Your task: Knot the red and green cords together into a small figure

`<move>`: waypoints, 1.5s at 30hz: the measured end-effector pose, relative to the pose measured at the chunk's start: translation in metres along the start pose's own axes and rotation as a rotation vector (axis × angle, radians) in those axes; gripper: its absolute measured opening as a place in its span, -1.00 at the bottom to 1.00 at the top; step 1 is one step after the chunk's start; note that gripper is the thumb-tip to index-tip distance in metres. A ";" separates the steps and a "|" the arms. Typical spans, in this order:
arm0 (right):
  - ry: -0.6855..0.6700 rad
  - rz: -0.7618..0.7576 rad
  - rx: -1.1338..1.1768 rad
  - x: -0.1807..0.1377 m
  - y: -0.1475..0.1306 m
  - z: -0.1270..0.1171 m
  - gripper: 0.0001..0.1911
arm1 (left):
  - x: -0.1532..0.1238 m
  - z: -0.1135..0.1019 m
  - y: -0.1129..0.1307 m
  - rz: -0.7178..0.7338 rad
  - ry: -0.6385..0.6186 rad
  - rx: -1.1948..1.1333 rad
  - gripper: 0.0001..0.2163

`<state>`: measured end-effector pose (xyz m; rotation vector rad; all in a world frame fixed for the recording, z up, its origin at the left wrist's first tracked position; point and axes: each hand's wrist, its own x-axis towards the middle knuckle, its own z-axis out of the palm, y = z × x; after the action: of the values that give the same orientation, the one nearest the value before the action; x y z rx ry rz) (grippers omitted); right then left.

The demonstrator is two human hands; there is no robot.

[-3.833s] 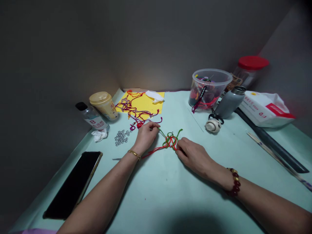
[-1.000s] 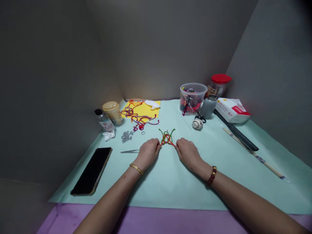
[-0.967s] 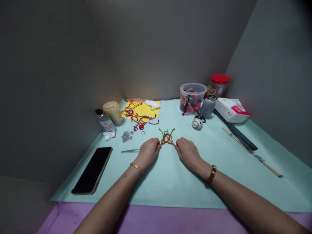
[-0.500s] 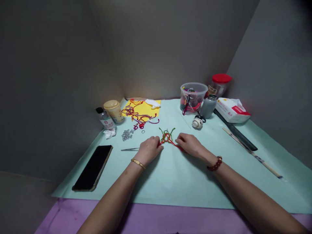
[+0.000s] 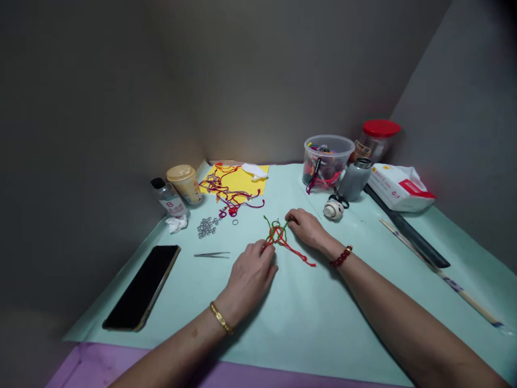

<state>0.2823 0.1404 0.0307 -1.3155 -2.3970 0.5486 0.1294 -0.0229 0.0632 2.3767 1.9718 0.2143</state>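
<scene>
A knotted piece of red and green cord (image 5: 277, 234) lies flat at the middle of the table, with a small ring at its top. My left hand (image 5: 251, 272) has its fingers curled over the lower-left red strand, the thumb a little apart; the strand's end is hidden beneath it. At the upper right, my right hand (image 5: 307, 228) pinches the green cord end between thumb and fingers. The other red tail (image 5: 301, 256) runs loose toward the lower right. Metal tweezers (image 5: 212, 255) lie left of my left hand.
Left are a phone (image 5: 143, 288), metal rings (image 5: 207, 227), a bottle (image 5: 172, 200) and a lidded cup (image 5: 186, 185). Behind, tangled cords lie on yellow paper (image 5: 258, 187). Right are a plastic tub (image 5: 328, 161), grey bottle (image 5: 355, 180), scissors (image 5: 342, 200), tissues (image 5: 402, 188) and sticks (image 5: 452, 283).
My right hand has let go of the right red tail and moved up to the green end. My left hand has shifted slightly toward me, uncovering the tweezers. The view has shifted a little.
</scene>
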 end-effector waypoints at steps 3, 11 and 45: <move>0.001 -0.004 -0.001 0.001 0.004 0.002 -0.80 | -0.002 -0.003 0.004 0.026 -0.036 0.018 -0.68; 0.030 0.000 0.007 0.001 0.004 0.003 -0.82 | 0.017 -0.007 0.002 0.063 -0.084 0.085 -0.83; 0.023 0.003 -0.073 0.001 -0.001 0.000 -0.90 | -0.007 0.020 -0.018 0.412 -0.184 -0.213 -0.27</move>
<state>0.2804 0.1405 0.0311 -1.3482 -2.4173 0.4481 0.1136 -0.0252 0.0404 2.5248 1.2981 0.1984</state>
